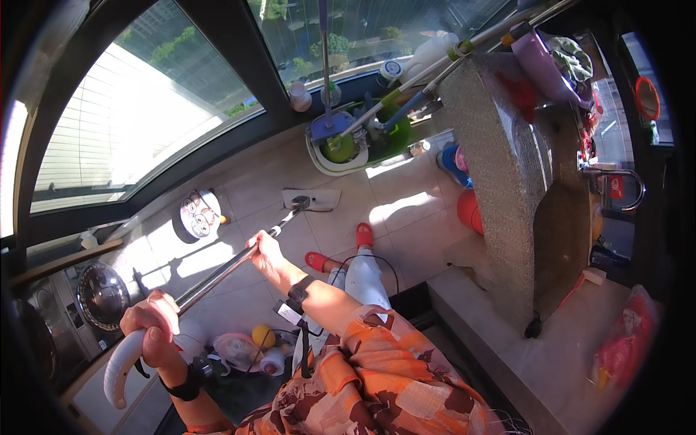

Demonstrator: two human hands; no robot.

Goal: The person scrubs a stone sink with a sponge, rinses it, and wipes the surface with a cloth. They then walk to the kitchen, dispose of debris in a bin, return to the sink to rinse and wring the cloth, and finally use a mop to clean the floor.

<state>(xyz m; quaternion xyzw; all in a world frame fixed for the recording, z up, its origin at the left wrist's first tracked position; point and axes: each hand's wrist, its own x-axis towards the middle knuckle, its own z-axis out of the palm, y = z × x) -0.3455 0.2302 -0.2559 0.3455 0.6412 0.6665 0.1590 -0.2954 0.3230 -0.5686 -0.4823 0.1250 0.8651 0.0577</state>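
My left hand (152, 326) is wrapped around the top of a long metal mop pole (217, 280), just beside its curved white handle grip (117, 375). Farther down, my right hand (265, 253) grips the same pole. The pole slants away to a flat mop head (326, 200), white and rectangular, lying on the tiled floor (348, 228). A dark joint links the pole and the head. Both wrists wear black bands. My feet, in red slippers (364, 235), stand on the tiles near the mop head.
A round cartoon-printed object (200, 215) stands by the window wall. Ahead is a green-and-white mop bucket (340, 168) holding other mops. A rough stone sink (484, 136) rises on the right, with a red bucket (468, 212) beside it. Bags and a yellow ball (263, 336) lie lower left.
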